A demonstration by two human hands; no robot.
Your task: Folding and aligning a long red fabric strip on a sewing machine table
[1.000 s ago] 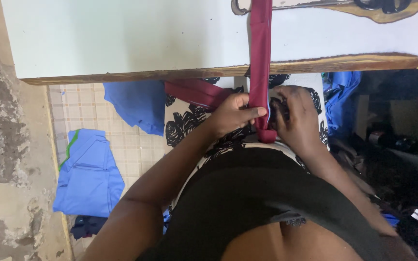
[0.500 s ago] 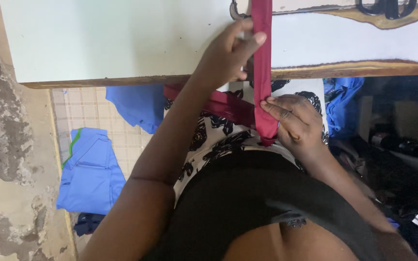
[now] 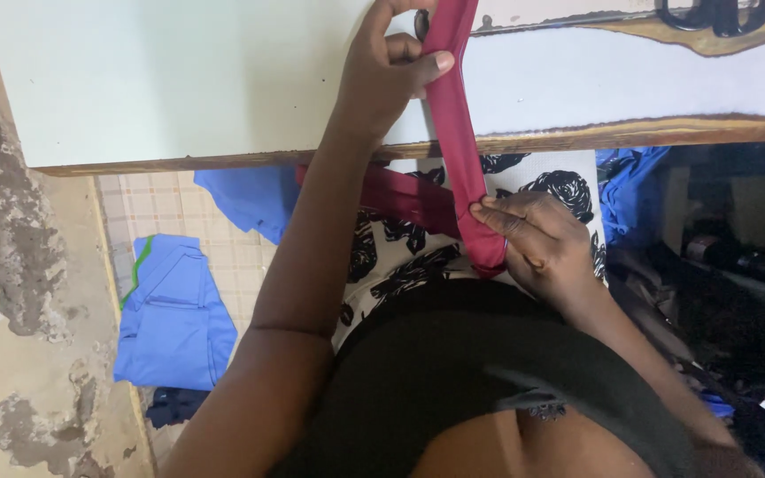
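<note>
A long maroon fabric strip (image 3: 453, 133) runs from the pale tabletop (image 3: 179, 80) down over its front edge to my lap. My left hand (image 3: 391, 66) is raised over the table and pinches the strip's upper part between thumb and fingers. My right hand (image 3: 537, 243) sits lower, just below the table edge, and grips the strip's folded lower end against my black-and-white patterned skirt (image 3: 382, 257). More maroon cloth (image 3: 400, 195) hangs under the table edge behind my left forearm.
Black scissors (image 3: 714, 13) lie at the table's far right. Blue garments (image 3: 174, 310) lie on the tiled floor at left, with more blue cloth (image 3: 245, 195) under the table and at right (image 3: 626, 190). A peeling wall (image 3: 11, 265) runs down the left side.
My left hand has slid up the maroon strip from my lap to above the tabletop, pulling it taut. My right hand has stayed low on the strip's end.
</note>
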